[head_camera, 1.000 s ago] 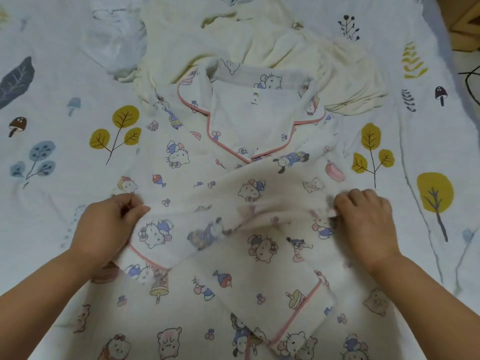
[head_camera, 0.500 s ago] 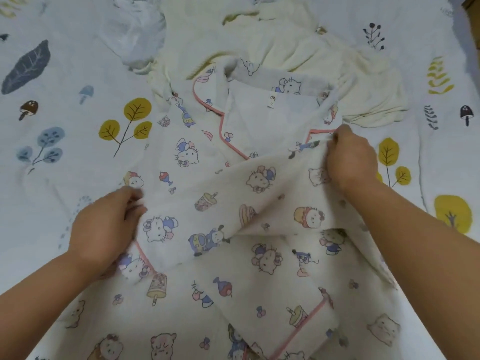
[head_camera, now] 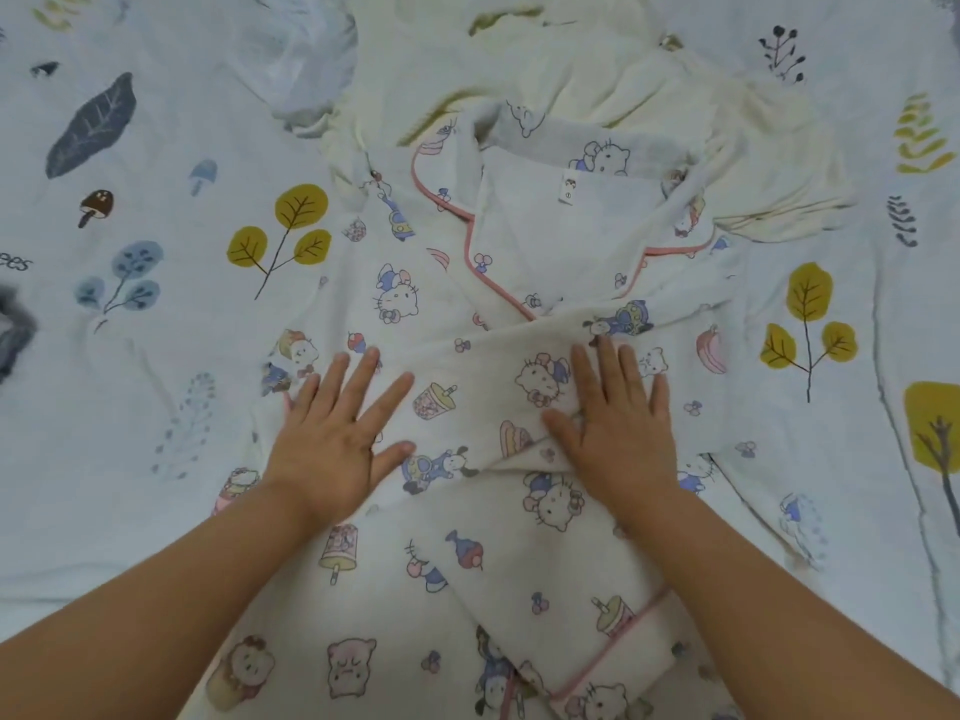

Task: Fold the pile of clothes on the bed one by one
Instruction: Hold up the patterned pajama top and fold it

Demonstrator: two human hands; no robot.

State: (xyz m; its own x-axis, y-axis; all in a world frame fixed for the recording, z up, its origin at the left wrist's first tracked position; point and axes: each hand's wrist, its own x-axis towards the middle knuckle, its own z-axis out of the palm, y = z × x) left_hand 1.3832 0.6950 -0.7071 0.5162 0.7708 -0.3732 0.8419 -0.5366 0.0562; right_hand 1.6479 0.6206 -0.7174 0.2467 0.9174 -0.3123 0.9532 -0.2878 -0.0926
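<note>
From the head camera, a pyjama shirt (head_camera: 483,387) printed with cartoon characters lies front-up in the middle of the bed (head_camera: 130,459), its pink-edged collar towards the far side; both sleeves are folded across the chest. The left hand (head_camera: 337,433) lies flat on the left side of the shirt, fingers straight and spread, gripping nothing; the right hand (head_camera: 618,423) presses flat on the crossed sleeve, fingers straight too. A cream garment (head_camera: 649,85) lies crumpled just beyond the collar. The cloth looks thin, soft and light; it will likely crease and slip easily; the hem or side seams seem the best places to hold.
</note>
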